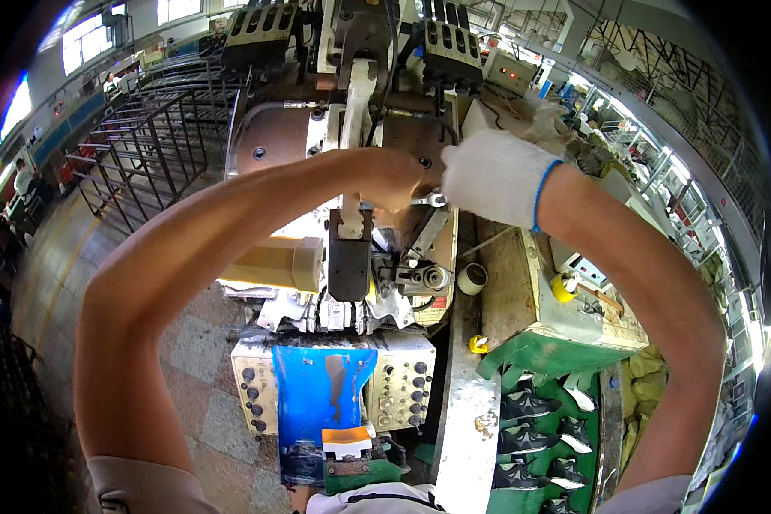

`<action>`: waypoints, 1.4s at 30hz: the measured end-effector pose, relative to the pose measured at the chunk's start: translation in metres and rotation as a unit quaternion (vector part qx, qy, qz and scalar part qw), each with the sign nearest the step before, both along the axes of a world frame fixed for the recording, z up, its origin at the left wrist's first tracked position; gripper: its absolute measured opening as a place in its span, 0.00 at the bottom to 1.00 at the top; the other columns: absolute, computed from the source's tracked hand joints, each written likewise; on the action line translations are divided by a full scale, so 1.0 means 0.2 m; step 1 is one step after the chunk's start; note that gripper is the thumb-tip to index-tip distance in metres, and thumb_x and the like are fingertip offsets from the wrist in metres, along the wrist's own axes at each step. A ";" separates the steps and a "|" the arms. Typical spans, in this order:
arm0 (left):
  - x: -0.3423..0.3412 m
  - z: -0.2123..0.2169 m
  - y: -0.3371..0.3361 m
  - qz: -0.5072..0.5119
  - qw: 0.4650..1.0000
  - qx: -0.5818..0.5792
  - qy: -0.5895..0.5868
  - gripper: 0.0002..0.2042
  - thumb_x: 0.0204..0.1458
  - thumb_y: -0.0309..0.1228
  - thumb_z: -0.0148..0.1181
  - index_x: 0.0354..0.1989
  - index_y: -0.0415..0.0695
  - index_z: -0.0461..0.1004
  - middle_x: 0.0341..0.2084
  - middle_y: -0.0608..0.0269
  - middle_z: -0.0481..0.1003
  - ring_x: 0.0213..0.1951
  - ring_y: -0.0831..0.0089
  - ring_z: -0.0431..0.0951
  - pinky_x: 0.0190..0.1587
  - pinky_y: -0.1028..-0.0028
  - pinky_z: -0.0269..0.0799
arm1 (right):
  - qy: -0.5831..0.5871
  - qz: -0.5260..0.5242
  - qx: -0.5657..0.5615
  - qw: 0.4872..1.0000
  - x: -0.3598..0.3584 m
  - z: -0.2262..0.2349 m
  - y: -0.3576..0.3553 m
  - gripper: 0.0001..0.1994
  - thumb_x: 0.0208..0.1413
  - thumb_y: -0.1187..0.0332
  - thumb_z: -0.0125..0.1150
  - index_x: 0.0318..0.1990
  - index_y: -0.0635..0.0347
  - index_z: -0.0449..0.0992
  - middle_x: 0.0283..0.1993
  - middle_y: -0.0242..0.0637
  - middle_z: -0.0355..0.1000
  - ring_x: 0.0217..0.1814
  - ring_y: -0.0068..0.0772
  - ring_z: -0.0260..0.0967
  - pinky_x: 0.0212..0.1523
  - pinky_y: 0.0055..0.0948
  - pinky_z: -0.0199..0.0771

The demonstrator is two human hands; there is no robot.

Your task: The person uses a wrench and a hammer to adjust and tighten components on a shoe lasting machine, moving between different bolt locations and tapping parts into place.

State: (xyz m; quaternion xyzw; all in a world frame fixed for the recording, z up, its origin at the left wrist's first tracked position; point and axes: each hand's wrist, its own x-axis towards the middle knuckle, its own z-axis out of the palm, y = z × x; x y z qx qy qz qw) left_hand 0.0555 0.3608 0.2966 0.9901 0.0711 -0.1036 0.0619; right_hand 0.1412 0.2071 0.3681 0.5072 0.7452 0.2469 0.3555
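Wrench point(421, 202), ring-ended and bright, sits right in the middle of it all, just in front of the machine's central column point(361, 90)! Bare left hand point(390, 178) is curled into a fist, clamped around the shank, the ring end poking out to the right. And right beside that ring, the right hand point(493, 180) in its white knitted glove with blue cuff edging, fingers folded; whether they grip the wrench as well, I can't tell. Look below: a tan cylindrical housing point(274, 264) to the left, a round metal fitting point(437, 277) to the right. Further down, a cream control panel point(396, 381) studded with dark knobs, a blue plate point(313, 377) across its middle, and an orange-topped block point(347, 442) near the plate's lower end. Over on the right, black-and-white shoes point(522, 439) lined up on green! Far left, dark metal racks point(164, 154) stand on the tiled floor point(206, 390).
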 end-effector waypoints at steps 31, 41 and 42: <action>0.26 0.09 0.05 0.039 0.985 -0.131 0.104 0.06 0.49 0.26 0.68 0.27 0.34 0.85 0.22 0.60 0.82 0.22 0.78 0.76 0.26 0.73 0.72 | 0.939 -0.253 0.101 0.208 0.46 -0.64 -0.06 0.10 0.59 0.63 0.66 0.43 0.57 0.85 0.32 0.36 0.81 0.26 0.23 0.75 0.22 0.27 0.63; 0.34 0.01 -0.12 0.071 0.991 -0.011 0.115 0.16 0.43 0.35 0.74 0.31 0.32 0.82 0.22 0.53 0.80 0.26 0.70 0.80 0.31 0.69 0.73 | 0.836 -0.229 0.171 0.468 0.56 -0.71 -0.19 0.16 0.49 0.65 0.74 0.39 0.71 0.84 0.31 0.45 0.81 0.27 0.31 0.76 0.33 0.33 0.75; 0.35 0.01 -0.12 0.050 0.993 0.018 0.107 0.16 0.42 0.35 0.74 0.30 0.32 0.82 0.22 0.53 0.80 0.26 0.69 0.80 0.31 0.68 0.72 | 0.736 -0.176 0.221 0.615 0.63 -0.82 -0.12 0.20 0.46 0.63 0.76 0.41 0.72 0.82 0.32 0.46 0.80 0.30 0.33 0.75 0.37 0.36 0.75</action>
